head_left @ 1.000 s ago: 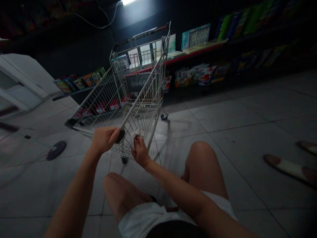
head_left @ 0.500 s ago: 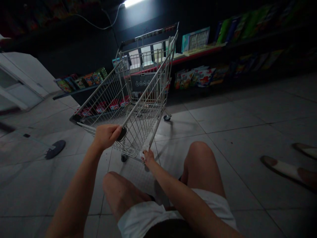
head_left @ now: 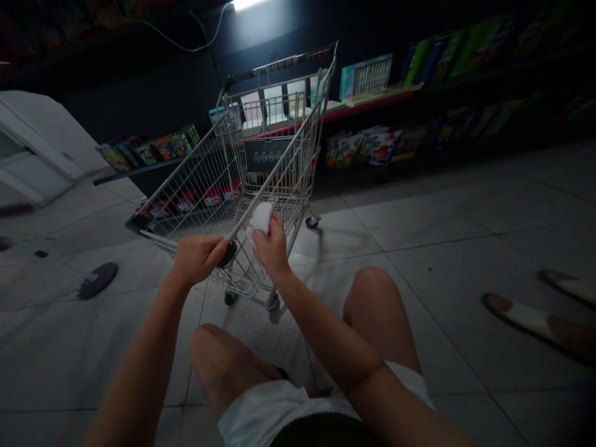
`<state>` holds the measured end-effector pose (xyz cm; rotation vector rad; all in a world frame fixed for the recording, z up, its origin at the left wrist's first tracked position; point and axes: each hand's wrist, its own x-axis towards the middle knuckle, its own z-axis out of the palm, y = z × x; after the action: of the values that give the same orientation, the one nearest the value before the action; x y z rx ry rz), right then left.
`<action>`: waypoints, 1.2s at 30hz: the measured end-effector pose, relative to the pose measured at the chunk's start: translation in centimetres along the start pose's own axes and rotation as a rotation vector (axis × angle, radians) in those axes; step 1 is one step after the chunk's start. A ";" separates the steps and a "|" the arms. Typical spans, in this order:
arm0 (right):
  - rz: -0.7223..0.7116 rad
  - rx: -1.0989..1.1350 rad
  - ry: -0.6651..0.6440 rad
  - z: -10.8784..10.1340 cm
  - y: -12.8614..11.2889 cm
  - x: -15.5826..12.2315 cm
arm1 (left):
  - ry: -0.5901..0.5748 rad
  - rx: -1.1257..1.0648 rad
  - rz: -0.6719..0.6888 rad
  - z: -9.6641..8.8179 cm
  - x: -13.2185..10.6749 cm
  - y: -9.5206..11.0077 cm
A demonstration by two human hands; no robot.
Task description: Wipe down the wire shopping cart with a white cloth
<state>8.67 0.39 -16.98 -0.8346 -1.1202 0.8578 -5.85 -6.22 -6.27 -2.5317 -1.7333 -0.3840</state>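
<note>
A metal wire shopping cart (head_left: 298,162) stands in front of me, its basket corner pointing my way. My left hand (head_left: 198,257) is closed around the top rim at the near end, beside the black corner piece (head_left: 228,253). Between the fingers of my right hand (head_left: 272,246) is a crumpled white cloth or wipe (head_left: 261,217); which of the two I cannot tell. That hand is raised at the cart's right side, close to the top rail. Whether the white piece touches the wires is unclear.
Dark shelves with books (head_left: 367,79) and colourful packets (head_left: 367,146) run behind the cart. A round black stand base (head_left: 97,280) sits on the tiled floor to the left. Another person's shoes (head_left: 521,316) are at the right. A caster (head_left: 313,221) stands under the cart.
My right hand has moved up from the lower frame near the wheel to near the top rail, carrying the white piece. My left hand keeps its hold on the rim.
</note>
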 end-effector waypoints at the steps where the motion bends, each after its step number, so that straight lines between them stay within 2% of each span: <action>1: -0.137 -0.079 -0.008 0.2 -0.8 0.5 | -0.021 0.003 -0.005 -0.2 0.0 0.1; 3: -0.306 -0.205 -0.064 0.3 -1.0 0.4 | -0.081 0.018 -0.029 -0.9 0.2 0.5; 5: -0.384 -0.299 -0.163 -0.2 0.7 -1.4 | -0.140 0.079 -0.077 -1.5 0.7 1.2; 9: -0.310 -0.410 -0.322 -2.2 7.0 -7.3 | -0.169 0.323 -0.236 -1.8 2.7 3.7; 11: -0.253 -0.403 -0.363 -3.1 9.0 -9.1 | -0.167 0.394 -0.320 -1.4 3.4 4.7; 12: -0.236 -0.394 -0.359 -3.4 9.2 -9.4 | -0.159 0.401 -0.353 -1.1 3.6 5.1; 14: -0.251 -0.385 -0.285 -3.5 8.1 -8.7 | -0.124 0.385 -0.389 -0.6 3.7 5.3; 16: -0.321 -0.408 -0.206 -3.0 5.8 -6.7 | -0.086 0.375 -0.384 -0.2 3.4 5.2; 18: -0.411 -0.448 -0.222 -2.0 3.5 -4.4 | -0.065 0.398 -0.357 0.1 3.0 5.1; 20: -0.456 -0.475 -0.270 -0.9 2.3 -2.0 | -0.061 0.435 -0.338 0.1 2.8 5.0; 22: -0.441 -0.471 -0.224 -0.2 2.3 0.6 | -0.071 0.456 -0.330 0.2 2.7 4.9; 24: -0.392 -0.458 -0.123 -0.1 3.1 3.7 | -0.079 0.461 -0.330 0.2 2.6 4.9; 26: -0.336 -0.468 -0.035 -0.4 3.9 7.2 | -0.084 0.458 -0.332 0.2 2.5 4.8; 29: -0.267 -0.524 0.021 -1.1 3.9 11.3 | -0.091 0.452 -0.351 0.2 2.5 4.8; 31: -0.231 -0.579 -0.003 -1.3 3.2 11.6 | -0.091 0.450 -0.358 0.2 2.4 4.8; 32: -0.220 -0.605 -0.025 -1.2 2.9 10.9 | -0.089 0.452 -0.356 0.2 2.4 4.8; 36: -0.286 -0.647 -0.165 -1.0 2.2 4.0 | -0.078 0.471 -0.336 0.2 2.4 4.9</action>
<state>10.13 4.74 -17.55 -1.1041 -1.6565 0.3192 -0.52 -5.83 -5.41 -1.9585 -1.9933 0.1100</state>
